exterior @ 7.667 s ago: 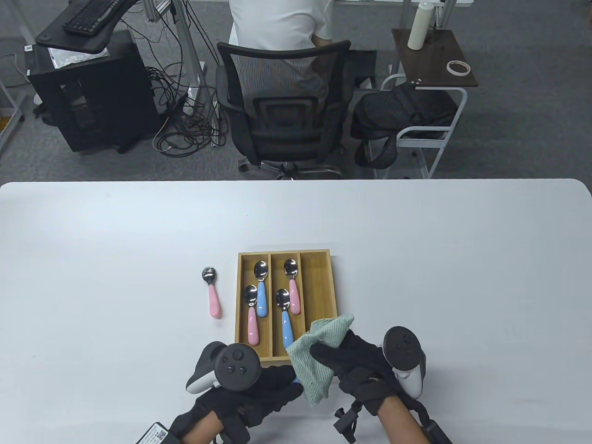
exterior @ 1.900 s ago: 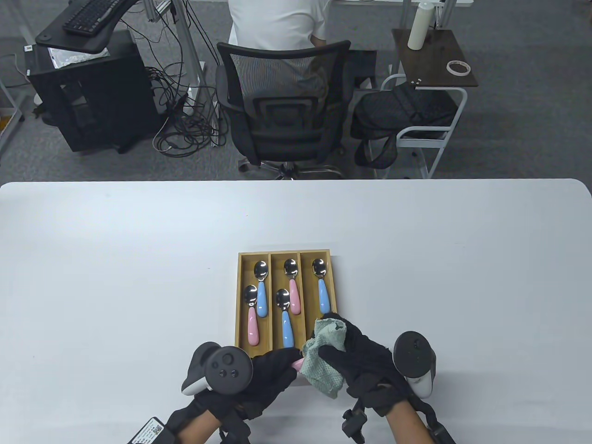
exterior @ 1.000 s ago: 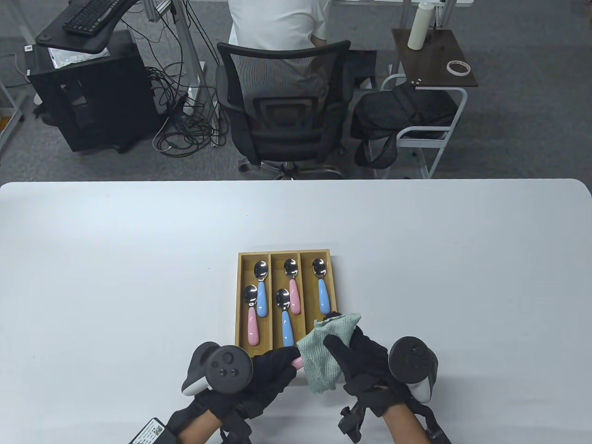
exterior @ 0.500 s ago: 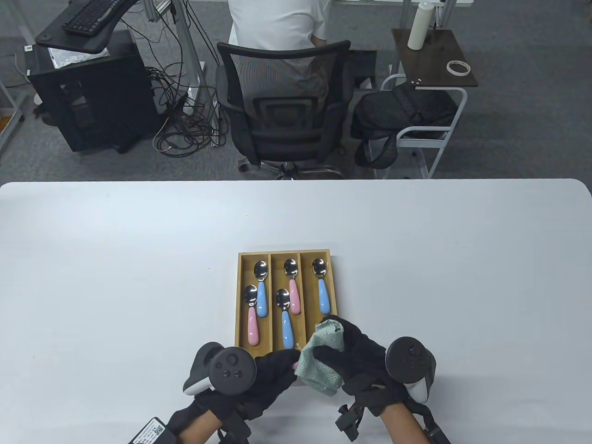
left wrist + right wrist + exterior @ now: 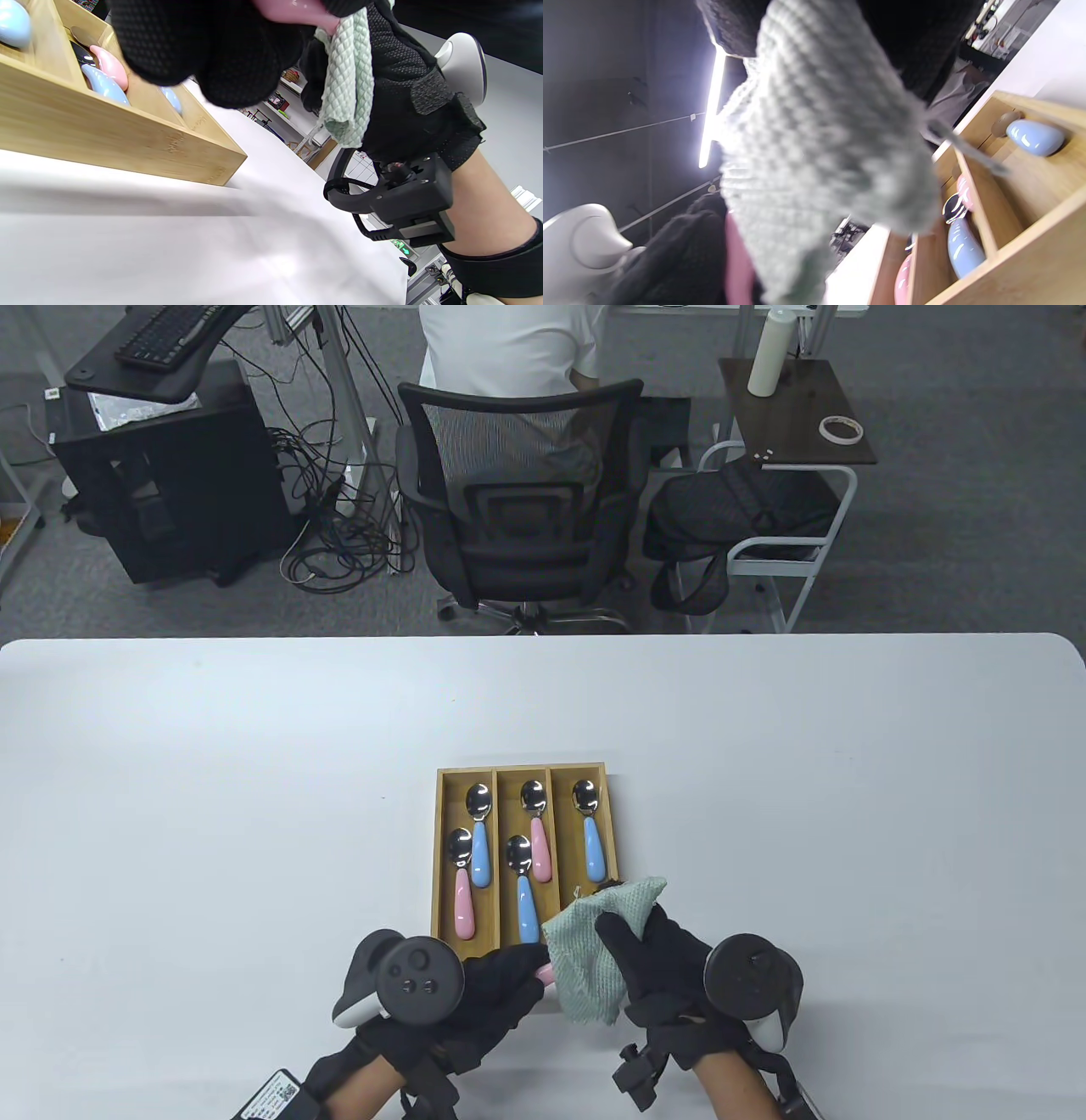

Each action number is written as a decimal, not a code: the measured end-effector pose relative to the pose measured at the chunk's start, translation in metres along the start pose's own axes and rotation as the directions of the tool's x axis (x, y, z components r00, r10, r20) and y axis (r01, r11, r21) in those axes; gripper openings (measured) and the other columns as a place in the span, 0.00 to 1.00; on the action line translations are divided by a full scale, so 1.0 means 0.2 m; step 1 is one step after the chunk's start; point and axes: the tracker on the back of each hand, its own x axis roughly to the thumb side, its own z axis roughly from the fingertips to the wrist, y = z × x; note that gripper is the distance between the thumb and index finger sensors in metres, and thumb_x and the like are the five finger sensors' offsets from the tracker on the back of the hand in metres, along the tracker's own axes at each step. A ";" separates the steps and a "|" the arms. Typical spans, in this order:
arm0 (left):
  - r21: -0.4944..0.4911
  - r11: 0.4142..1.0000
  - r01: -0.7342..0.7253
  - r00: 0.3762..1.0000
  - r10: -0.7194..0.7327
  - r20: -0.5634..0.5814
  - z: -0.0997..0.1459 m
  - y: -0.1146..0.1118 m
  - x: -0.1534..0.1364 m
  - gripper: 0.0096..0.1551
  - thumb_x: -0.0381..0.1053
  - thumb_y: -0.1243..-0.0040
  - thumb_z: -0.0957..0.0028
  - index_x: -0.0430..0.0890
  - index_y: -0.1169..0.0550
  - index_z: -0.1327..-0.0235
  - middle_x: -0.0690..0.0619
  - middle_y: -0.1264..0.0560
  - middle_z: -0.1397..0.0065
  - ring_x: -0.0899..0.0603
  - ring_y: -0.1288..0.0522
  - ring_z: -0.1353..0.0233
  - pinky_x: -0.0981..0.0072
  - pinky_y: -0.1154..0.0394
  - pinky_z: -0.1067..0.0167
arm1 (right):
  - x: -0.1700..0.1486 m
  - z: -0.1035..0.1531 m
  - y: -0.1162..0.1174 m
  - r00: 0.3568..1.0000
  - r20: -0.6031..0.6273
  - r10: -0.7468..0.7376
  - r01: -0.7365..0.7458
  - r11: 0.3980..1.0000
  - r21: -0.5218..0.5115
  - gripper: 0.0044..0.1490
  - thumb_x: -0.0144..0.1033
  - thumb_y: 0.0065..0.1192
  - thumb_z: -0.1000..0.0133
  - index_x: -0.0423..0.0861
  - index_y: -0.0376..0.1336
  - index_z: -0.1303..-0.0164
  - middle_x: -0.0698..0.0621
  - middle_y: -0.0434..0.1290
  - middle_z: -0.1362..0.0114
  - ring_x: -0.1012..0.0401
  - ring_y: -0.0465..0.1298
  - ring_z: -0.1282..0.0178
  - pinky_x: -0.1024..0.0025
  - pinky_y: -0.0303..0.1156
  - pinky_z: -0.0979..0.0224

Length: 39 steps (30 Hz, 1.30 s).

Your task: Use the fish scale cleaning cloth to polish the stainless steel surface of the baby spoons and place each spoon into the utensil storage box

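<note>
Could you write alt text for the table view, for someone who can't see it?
Two black-gloved hands polish a pink-handled spoon: the left hand grips its handle while the right hand wraps a green cloth over the rest. Beyond them on the white table, a wooden box holds five spoons.

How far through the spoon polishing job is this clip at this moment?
Five spoons already lie in the storage box: two left, two middle, one blue right. In hand: the left hand grips a pink-handled spoon while the right hand wraps the green cloth over it. Left: finish polishing and box it; no other loose spoon shows.
</note>
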 end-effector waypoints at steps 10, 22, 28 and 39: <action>-0.031 0.994 -0.100 0.995 0.099 -0.025 -0.03 -0.02 -0.06 0.31 0.53 0.58 0.32 0.37 0.37 0.22 0.46 0.27 0.32 0.45 0.17 0.46 0.52 0.18 0.47 | -0.05 -0.05 0.03 0.982 -0.092 -0.166 0.173 0.983 0.069 0.41 0.31 0.70 0.40 0.36 0.51 0.23 0.46 0.70 0.29 0.51 0.81 0.35 0.59 0.83 0.33; -0.180 0.970 -0.166 0.986 0.163 -0.032 -0.10 -0.05 -0.02 0.31 0.59 0.47 0.33 0.40 0.29 0.27 0.49 0.23 0.35 0.44 0.16 0.45 0.54 0.18 0.49 | -0.06 -0.07 0.00 0.999 -0.049 0.008 -0.007 1.000 0.027 0.38 0.51 0.67 0.40 0.39 0.60 0.29 0.50 0.78 0.42 0.63 0.86 0.61 0.73 0.86 0.54; -0.179 0.962 -0.206 0.978 0.195 -0.076 -0.12 -0.07 -0.01 0.32 0.58 0.50 0.32 0.36 0.30 0.28 0.46 0.23 0.38 0.49 0.17 0.55 0.61 0.18 0.57 | -0.13 -0.06 -0.20 0.990 -0.132 -0.044 0.012 0.972 -0.233 0.34 0.49 0.60 0.34 0.39 0.57 0.27 0.54 0.76 0.39 0.65 0.85 0.55 0.70 0.85 0.49; 0.010 0.987 -0.162 0.837 0.143 -0.528 -0.40 0.07 -0.09 0.34 0.60 0.51 0.31 0.32 0.29 0.32 0.49 0.21 0.47 0.54 0.17 0.65 0.65 0.18 0.67 | -0.26 -0.02 -0.37 0.901 -0.227 -0.371 0.266 0.883 -0.386 0.34 0.48 0.54 0.31 0.37 0.54 0.25 0.52 0.73 0.35 0.62 0.83 0.48 0.65 0.83 0.42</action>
